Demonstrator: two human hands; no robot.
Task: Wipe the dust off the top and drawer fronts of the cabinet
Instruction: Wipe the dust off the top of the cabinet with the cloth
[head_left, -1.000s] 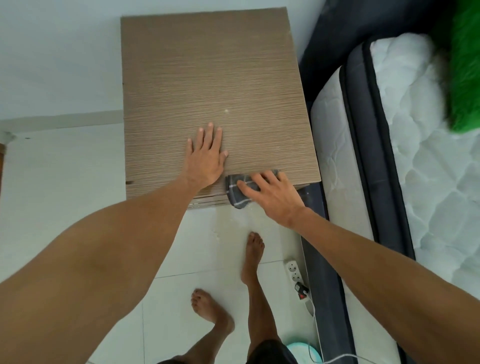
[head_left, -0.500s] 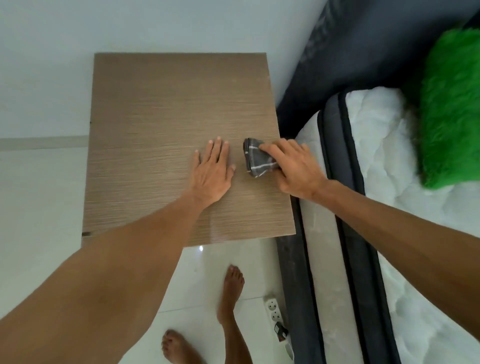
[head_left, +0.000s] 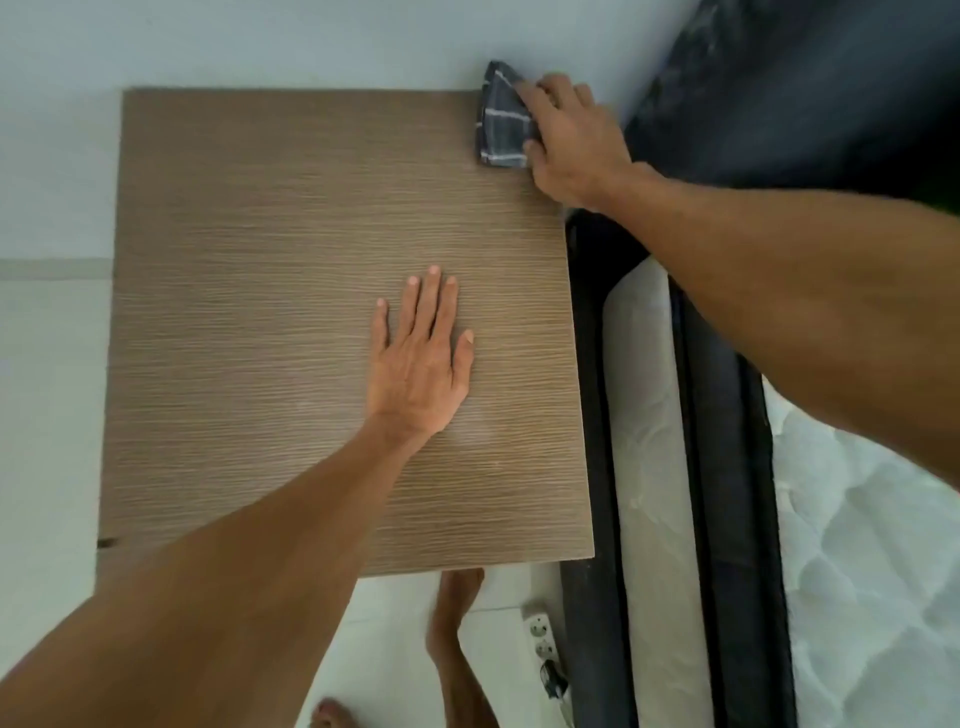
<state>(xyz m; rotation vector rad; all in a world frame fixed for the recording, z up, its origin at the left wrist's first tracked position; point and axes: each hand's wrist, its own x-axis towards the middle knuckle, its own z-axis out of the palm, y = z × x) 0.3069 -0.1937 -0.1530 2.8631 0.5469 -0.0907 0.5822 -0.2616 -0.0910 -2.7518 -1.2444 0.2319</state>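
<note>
At the far right corner of the brown wood-grain cabinet top (head_left: 291, 291), the right hand (head_left: 571, 145) presses a folded dark grey checked cloth (head_left: 501, 122), fingers closed over it; the left hand (head_left: 421, 364) lies flat and empty mid-top, probably bracing.

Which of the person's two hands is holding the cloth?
The right hand, at the cabinet top's far right corner, presses the dark checked cloth. The left hand lies flat and empty mid-top.
</note>
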